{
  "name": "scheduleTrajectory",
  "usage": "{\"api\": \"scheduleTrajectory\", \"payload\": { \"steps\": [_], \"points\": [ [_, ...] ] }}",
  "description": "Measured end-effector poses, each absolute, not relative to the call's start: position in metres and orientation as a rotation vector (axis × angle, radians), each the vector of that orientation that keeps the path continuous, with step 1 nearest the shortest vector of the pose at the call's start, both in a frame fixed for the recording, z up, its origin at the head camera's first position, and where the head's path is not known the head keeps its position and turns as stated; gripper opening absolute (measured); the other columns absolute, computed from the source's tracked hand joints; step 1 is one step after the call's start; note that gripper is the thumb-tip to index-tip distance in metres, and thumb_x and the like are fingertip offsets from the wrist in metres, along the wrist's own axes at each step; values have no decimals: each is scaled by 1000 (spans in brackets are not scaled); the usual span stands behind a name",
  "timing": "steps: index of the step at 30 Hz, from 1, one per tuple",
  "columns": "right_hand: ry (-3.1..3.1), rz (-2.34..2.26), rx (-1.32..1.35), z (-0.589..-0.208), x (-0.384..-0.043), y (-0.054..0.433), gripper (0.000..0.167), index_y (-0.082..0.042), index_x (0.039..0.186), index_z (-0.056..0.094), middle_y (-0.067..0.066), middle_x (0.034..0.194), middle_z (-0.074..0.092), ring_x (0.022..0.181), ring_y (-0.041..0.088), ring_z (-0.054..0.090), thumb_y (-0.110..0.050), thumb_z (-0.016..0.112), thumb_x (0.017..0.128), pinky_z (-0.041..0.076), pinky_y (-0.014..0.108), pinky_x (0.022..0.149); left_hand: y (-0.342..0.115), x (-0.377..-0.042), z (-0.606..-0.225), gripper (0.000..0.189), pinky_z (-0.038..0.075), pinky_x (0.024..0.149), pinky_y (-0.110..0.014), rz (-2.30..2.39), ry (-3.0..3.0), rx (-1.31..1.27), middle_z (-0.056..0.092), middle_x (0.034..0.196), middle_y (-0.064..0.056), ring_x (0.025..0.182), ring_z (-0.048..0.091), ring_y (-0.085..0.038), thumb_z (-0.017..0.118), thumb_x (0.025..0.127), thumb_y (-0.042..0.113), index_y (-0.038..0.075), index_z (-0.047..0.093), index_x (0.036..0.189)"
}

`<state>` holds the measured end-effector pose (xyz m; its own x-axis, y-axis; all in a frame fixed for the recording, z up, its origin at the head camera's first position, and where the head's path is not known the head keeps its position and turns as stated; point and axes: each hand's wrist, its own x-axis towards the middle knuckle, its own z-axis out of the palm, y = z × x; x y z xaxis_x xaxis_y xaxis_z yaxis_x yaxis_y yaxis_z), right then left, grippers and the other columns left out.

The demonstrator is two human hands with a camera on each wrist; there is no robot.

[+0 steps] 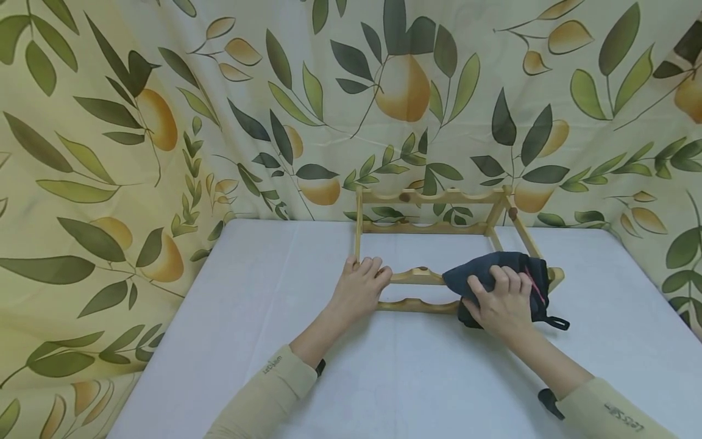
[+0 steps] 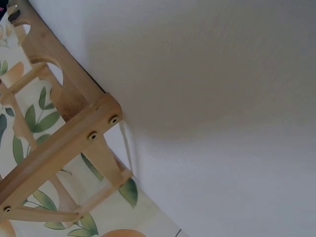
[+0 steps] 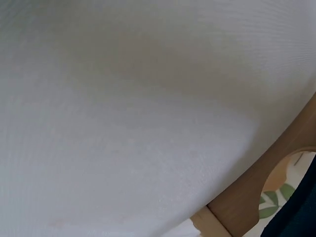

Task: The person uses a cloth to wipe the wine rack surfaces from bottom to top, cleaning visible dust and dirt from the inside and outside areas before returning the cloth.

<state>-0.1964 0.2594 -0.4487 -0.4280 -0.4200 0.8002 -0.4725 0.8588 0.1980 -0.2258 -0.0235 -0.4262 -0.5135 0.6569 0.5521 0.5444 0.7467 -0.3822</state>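
Note:
A wooden rack (image 1: 419, 275) with scalloped rails stands on the table, its back close to the patterned cloth. My left hand (image 1: 359, 283) grips its front left corner, fingers curled over the wood. With bent fingers, my right hand (image 1: 504, 299) holds a navy fabric bundle (image 1: 466, 271) over the rack's front right part. The bundle tapers to a point at the left; a pink line and a black loop (image 1: 558, 322) show at its right end. In the right wrist view, only a dark edge of the bundle (image 3: 298, 210) appears beside a rail (image 3: 247, 197).
A white-covered table (image 1: 417, 378) lies beneath everything. Behind it and along the left hangs a cloth (image 1: 247, 152) printed with leaves and fruit. The left wrist view shows the rack's screwed side bar (image 2: 59, 153) and crosspieces.

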Motion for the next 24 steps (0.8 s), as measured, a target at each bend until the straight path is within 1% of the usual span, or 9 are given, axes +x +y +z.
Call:
{"api": "scheduleTrajectory", "payload": {
  "steps": [4, 9, 13, 16, 20, 24],
  "points": [
    [-2082, 50, 692, -448, -195, 261, 35, -11, 103, 40, 26, 107, 29, 92, 45, 31, -42, 26, 99, 28, 58, 66, -24, -225, -425, 14, 26, 80, -37, 200, -2249, -902, 39, 85, 2, 78, 36, -15, 35, 95, 25, 18, 44, 88],
    [-2079, 31, 736, -446, -193, 264, 31, -10, 104, 42, 29, 104, 33, 88, 46, 35, -33, 22, 100, 32, 57, 62, -24, -224, -425, 14, 26, 81, -37, 201, -2254, -899, 39, 86, 2, 79, 36, -14, 36, 96, 27, 19, 46, 90],
    [-2062, 84, 741, -446, -192, 267, 27, -8, 103, 42, 31, 99, 37, 81, 48, 40, -28, 24, 99, 36, 56, 60, -23, -224, -427, 16, 27, 82, -37, 191, -2266, -876, 39, 85, 3, 79, 37, -14, 36, 96, 29, 19, 46, 90],
    [-2034, 133, 729, -446, -189, 270, 21, -8, 103, 42, 30, 96, 39, 78, 46, 42, -25, 30, 98, 38, 56, 60, -21, -225, -428, 15, 27, 82, -37, 180, -2266, -855, 39, 84, 3, 79, 36, -14, 37, 96, 30, 19, 46, 89],
    [-2018, 148, 720, -451, -178, 278, 21, -9, 101, 43, 30, 95, 39, 76, 46, 41, -27, 32, 97, 37, 55, 58, -20, -224, -428, 14, 28, 82, -36, 175, -2263, -846, 40, 84, 3, 79, 36, -13, 39, 95, 30, 20, 47, 89],
    [-2023, 128, 706, -457, -167, 287, 25, -8, 99, 46, 31, 94, 41, 73, 47, 41, -28, 31, 98, 36, 56, 55, -20, -224, -428, 14, 28, 83, -37, 171, -2275, -843, 39, 84, 3, 79, 36, -14, 39, 95, 30, 20, 47, 89]
  ]
}}
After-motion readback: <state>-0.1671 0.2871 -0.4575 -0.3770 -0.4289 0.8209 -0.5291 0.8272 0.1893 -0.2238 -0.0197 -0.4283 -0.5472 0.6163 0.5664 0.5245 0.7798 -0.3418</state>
